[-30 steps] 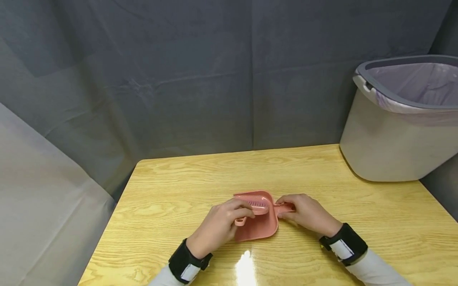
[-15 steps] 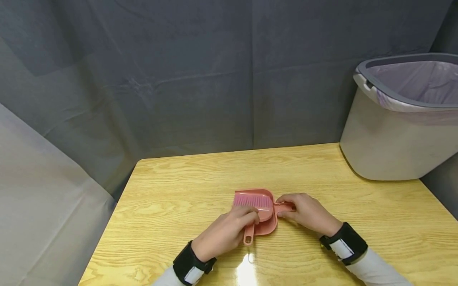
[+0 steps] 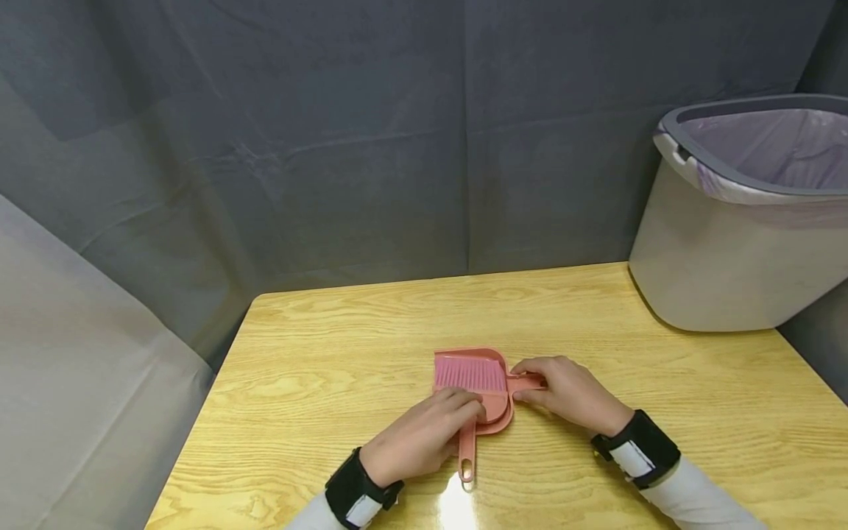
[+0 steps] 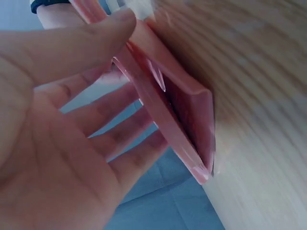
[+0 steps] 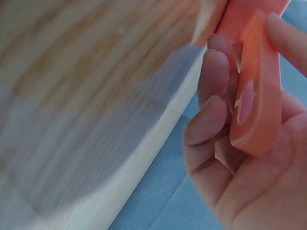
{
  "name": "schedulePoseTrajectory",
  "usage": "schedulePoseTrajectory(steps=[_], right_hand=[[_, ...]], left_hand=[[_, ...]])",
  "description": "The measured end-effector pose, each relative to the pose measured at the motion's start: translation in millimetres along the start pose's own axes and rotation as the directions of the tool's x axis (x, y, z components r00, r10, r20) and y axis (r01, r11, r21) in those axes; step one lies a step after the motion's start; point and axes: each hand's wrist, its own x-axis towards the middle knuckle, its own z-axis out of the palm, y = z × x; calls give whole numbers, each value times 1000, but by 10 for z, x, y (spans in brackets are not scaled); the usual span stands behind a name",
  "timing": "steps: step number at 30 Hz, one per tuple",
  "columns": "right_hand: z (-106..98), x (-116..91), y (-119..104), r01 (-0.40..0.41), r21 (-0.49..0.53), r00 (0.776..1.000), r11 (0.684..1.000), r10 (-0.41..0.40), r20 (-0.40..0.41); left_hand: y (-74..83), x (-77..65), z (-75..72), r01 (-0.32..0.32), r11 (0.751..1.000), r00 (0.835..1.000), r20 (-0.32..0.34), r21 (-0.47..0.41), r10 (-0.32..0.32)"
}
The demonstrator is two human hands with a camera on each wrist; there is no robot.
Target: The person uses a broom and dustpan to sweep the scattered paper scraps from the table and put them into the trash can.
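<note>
A pink hand brush [image 3: 469, 374] lies over the pan of a pink dustpan [image 3: 506, 419]. Its bristles point to the far side and its looped handle [image 3: 467, 456] toward the near edge. My left hand [image 3: 424, 438] holds the brush near the base of that handle. In the left wrist view the thumb is above the brush [image 4: 165, 122] and the fingers reach across its back, with the dustpan [image 4: 201, 108] just beyond. My right hand [image 3: 573, 390] grips the dustpan's handle [image 5: 261, 96], thumb on one side and curled fingers on the other. The pan rests on the table.
The wooden table [image 3: 331, 353] extends all around the dustpan. A grey bin [image 3: 722, 250] with a lilac liner stands at the back right. Grey cloth [image 3: 331, 147] hangs behind the table and pale cloth [image 3: 66, 368] at the left.
My left hand has turned the brush over the dustpan, so its bristles now show toward the far side and its handle swings toward me. The right hand has stayed put on the dustpan handle.
</note>
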Motion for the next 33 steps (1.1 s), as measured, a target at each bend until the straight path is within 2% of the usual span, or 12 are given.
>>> schedulePoseTrajectory(steps=[5, 20, 28, 33], right_hand=[[3, -4, -2, -4, -9, 1000, 1000, 4, -5], [-1, -4, -13, -24, -6, 1000, 1000, 24, 6], [-24, -12, -31, -28, 3, 1000, 1000, 28, 13], [-85, -14, -25, -61, 13, 998, 998, 61, -20]], left_hand=[[-2, -10, -15, 11, 1000, 999, 36, 14, -11], [-4, -50, -74, 34, 998, 998, 58, 44, -36], [1, -61, -96, 37, 999, 997, 74, 13, -38], [-16, -50, -137, 50, 997, 998, 47, -63, -47]])
